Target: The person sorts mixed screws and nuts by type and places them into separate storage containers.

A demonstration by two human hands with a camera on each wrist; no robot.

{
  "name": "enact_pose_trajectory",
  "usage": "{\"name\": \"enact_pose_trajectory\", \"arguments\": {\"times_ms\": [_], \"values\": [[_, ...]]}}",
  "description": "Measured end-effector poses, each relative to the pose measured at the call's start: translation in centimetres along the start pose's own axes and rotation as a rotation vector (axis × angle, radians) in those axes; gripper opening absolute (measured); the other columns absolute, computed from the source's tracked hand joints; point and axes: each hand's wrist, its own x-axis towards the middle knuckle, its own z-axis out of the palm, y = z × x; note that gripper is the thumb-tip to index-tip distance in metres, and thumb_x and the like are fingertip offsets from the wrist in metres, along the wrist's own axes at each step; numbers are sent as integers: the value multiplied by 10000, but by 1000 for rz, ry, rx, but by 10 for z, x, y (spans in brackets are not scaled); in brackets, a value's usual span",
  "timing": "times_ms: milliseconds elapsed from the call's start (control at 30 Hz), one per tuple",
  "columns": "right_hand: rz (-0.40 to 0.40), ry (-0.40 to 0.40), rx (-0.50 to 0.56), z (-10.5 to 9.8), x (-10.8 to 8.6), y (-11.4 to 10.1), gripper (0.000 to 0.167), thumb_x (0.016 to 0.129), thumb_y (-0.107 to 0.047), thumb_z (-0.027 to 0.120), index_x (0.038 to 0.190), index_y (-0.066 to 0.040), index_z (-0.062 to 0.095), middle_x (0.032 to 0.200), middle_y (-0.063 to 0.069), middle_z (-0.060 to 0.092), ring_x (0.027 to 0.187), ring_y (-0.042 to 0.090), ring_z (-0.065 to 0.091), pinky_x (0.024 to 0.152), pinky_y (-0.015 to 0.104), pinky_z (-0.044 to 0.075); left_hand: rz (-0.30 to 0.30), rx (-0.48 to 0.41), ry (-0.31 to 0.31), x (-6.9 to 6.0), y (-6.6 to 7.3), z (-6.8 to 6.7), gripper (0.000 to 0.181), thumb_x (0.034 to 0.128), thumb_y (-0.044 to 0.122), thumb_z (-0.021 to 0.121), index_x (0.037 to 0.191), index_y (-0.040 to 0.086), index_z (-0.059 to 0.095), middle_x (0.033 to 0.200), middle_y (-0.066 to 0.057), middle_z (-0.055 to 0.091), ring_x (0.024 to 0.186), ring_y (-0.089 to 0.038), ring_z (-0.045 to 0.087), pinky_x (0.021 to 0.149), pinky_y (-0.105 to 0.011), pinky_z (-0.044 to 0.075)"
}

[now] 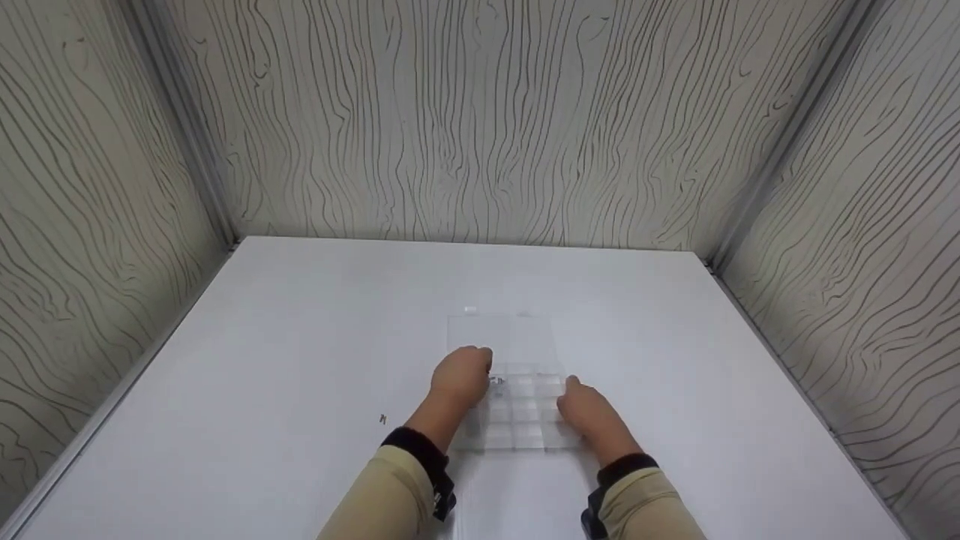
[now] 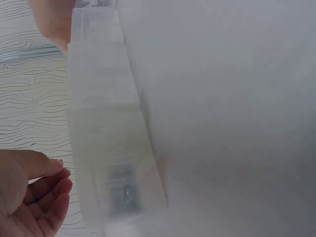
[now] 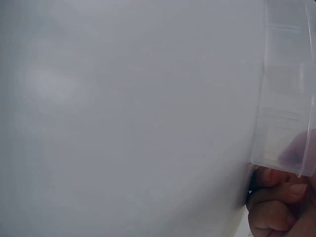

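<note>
A clear plastic compartment box (image 1: 525, 431) lies on the white table with its lid (image 1: 499, 334) folded open away from me. Small silver metal pieces (image 1: 497, 381) sit in a compartment near its upper left. My left hand (image 1: 461, 377) is over the left side of the box. In the left wrist view its thumb and fingers (image 2: 47, 170) are curled close together beside the box; whether something tiny is between the tips is unclear. My right hand (image 1: 592, 412) grips the right side, thumb (image 3: 296, 150) at the clear wall and fingers curled underneath.
Small brass-coloured pieces (image 1: 383, 419) lie on the white table (image 1: 262, 420) left of the box. A small clear piece (image 1: 470, 309) shows just beyond the lid. Wood-grain panels (image 1: 450, 127) enclose the table at the back and both sides.
</note>
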Motion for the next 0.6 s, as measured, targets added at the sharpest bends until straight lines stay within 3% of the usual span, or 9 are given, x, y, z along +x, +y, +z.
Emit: {"name": "enact_pose_trajectory", "arguments": {"times_ms": [167,300,600], "values": [[-17,14,-7,0,0,0,487,921,-105,390,1320,153,283,1178,337,495,1035,395,530,844,466,455,26,13,12,0,2,4,70,843,86,611,899,123,631,836,-18,614,805,-164,596,674,-289,507],[-23,22,5,-2,-2,-1,487,921,-100,392,1319,158,281,1196,344,481,1065,413,512,881,483,436,28,13,16,0,0,4,100,835,76,606,922,116,635,861,-26,622,832,-171,599,702,-295,509],[-29,21,2,-3,-3,-3,492,925,-96,382,1325,165,264,1218,348,465,1090,414,498,906,485,422,-47,-22,-14,-10,-13,-11,161,798,136,673,949,104,625,869,-27,599,832,-172,587,727,-306,515]]}}
